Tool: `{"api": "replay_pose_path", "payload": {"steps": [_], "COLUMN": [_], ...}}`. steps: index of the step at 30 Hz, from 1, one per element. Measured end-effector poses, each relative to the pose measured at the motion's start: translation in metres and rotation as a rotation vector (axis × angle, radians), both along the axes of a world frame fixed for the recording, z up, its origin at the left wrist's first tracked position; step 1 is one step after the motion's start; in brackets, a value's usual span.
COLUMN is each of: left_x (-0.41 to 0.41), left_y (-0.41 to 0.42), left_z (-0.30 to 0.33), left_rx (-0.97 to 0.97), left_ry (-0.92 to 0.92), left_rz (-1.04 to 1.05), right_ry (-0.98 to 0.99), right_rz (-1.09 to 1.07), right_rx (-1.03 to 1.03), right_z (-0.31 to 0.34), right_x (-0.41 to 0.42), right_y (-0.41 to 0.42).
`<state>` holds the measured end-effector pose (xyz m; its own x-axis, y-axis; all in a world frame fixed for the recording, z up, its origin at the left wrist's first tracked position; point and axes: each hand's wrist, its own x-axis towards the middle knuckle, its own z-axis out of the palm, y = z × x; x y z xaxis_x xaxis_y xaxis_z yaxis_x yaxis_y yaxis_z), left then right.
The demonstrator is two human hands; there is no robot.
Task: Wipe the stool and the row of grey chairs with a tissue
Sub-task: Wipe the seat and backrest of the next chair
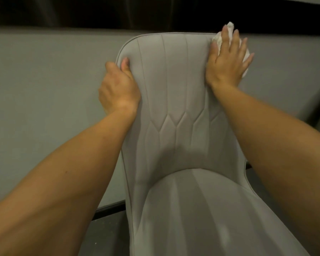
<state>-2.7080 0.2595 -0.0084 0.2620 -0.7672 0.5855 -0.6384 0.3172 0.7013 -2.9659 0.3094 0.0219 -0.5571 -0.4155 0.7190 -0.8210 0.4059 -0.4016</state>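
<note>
as right hand presses tissue, chair unbranded

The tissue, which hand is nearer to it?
Right. The right hand lies flat on the tissue, pressing it against the backrest's upper right edge; the left hand grips the grey chair on its opposite edge.

We have one head view, looking forward and steeply down, close over the chair, both forearms reaching in from the bottom corners.

dim, soft-focus, wide-angle edge distortion
</note>
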Motion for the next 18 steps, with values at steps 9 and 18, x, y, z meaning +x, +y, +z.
{"api": "replay_pose_path", "payload": {"steps": [9, 18], "left_x": [0.001, 0.003], "left_y": [-0.001, -0.004], "left_z": [-0.001, -0.003], "left_rx": [-0.012, -0.046], "left_ry": [0.008, 0.004], "left_rz": [-0.006, -0.004], "right_ry": [0.259, 0.543], "right_rz": [0.331, 0.314], "right_rx": [-0.099, 0.173], "right_z": [-0.025, -0.032], "right_x": [0.125, 0.070], "right_y": [-0.036, -0.010]}}
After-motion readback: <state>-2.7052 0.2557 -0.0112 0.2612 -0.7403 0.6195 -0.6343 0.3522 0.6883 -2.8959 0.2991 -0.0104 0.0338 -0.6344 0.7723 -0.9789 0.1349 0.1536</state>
